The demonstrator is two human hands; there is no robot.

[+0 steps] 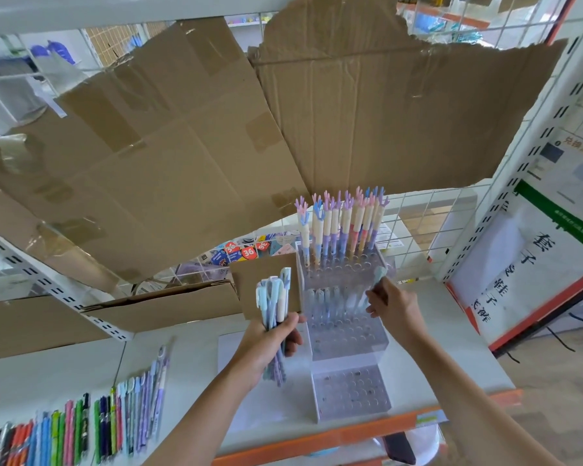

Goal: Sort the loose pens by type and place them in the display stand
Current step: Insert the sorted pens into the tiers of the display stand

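A clear tiered acrylic display stand [347,341] sits on the white shelf. Its top tier holds several pastel pens with antler-shaped tops [344,223]. My left hand [270,341] grips a bundle of pastel blue and white pens [276,307] upright, just left of the stand. My right hand [389,302] pinches a single pale teal pen [377,279], blurred, over the stand's middle tier at its right side. Many loose pens [81,428] of mixed colours lie in a row at the lower left of the shelf.
Flattened cardboard sheets [216,129] lean behind the shelf and stand. A white wire grid [414,227] backs the shelf. A perforated white upright [519,183] rises on the right. The shelf's orange front edge [350,432] runs below the stand.
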